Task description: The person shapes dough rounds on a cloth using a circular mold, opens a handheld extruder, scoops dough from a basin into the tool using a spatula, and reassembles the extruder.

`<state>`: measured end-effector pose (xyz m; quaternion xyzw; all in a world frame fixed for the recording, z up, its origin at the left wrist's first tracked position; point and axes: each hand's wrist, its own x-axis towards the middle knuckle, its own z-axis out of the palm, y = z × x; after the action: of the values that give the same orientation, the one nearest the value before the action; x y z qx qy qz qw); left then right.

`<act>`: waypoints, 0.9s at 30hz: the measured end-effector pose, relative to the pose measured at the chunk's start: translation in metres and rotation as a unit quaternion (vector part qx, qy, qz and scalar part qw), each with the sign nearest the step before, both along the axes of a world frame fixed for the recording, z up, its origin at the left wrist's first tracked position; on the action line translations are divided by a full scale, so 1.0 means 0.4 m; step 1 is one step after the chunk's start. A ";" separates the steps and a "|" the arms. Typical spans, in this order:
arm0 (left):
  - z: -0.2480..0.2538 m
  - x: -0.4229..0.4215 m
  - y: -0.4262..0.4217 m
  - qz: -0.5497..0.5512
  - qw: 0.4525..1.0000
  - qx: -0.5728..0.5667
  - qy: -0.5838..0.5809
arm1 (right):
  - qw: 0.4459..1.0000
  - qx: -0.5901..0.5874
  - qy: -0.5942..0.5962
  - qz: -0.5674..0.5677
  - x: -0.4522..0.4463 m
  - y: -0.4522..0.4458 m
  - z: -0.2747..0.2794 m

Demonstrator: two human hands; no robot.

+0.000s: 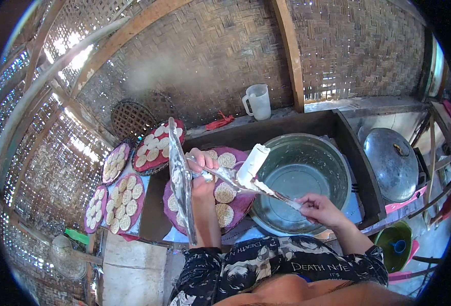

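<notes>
My left hand (203, 168) is wrapped round a batter-smeared wooden handle (223, 176), beside a long flat whitish piece (180, 178) that stands on edge across my forearm. My right hand (318, 209) pinches the far end of this handle over the basin's near side. A white cylinder (253, 164) with torn-looking paste at its base sits on the handle between my hands. Under it, round patterned cakes (225, 193) lie on a purple cloth (243, 206). The big green basin (332, 153) to the right has a bare, wet-looking bottom.
Several cloth-covered trays of round cakes (125, 204) stand at the left. Behind the wooden trough (358, 168) are a plastic jug (258, 102) and a red item (219, 121). A lidded metal pot (391, 163) and a green bucket (404, 239) are at the right.
</notes>
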<state>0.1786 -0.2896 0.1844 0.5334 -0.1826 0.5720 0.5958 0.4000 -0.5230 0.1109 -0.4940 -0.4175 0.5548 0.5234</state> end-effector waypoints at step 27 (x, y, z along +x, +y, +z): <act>-0.240 0.193 0.022 -0.258 0.905 -0.277 0.193 | 0.935 0.163 -0.305 -0.083 0.019 0.004 0.256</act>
<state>0.2557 -0.2808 0.0885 0.3809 -0.0297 0.3115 0.8701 0.4077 -0.5214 0.2133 -0.5799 -0.5991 0.2561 0.4891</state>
